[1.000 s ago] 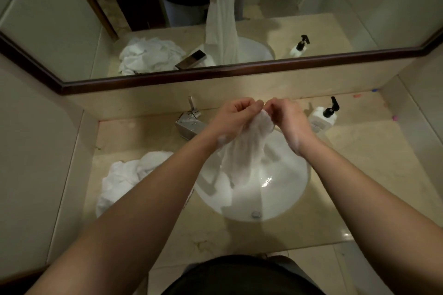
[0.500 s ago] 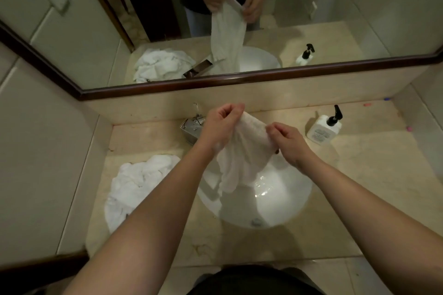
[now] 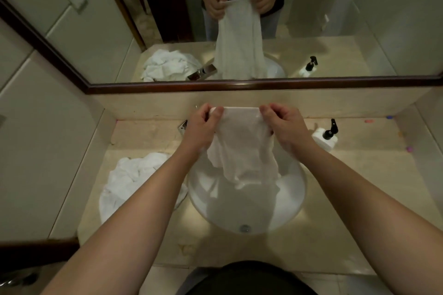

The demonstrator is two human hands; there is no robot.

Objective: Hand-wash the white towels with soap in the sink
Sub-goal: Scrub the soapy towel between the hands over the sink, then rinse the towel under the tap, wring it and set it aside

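Here the person holds one wet white towel (image 3: 242, 148) stretched by its top edge above the sink (image 3: 247, 208), the left hand (image 3: 202, 127) pinching one upper corner and the right hand (image 3: 285, 127) pinching the other, fingers curled over the hem on both sides. The held edge runs left to right between the hands; the towel's long axis hangs straight down from that edge, and its crumpled lower end dips into the basin, on the side away from the drain (image 3: 244, 228). Both hands sit level and about equally near the cloth, so neither leads. Any lowering or rubbing likely turns on that drop: the basin lies directly beneath the grip. Counted: one towel in hand, one heap of white towels (image 3: 134, 179) on the counter left of the sink, its number not readable, one soap pump bottle (image 3: 326, 136) to the right, and one tap (image 3: 183, 126) behind the left hand.
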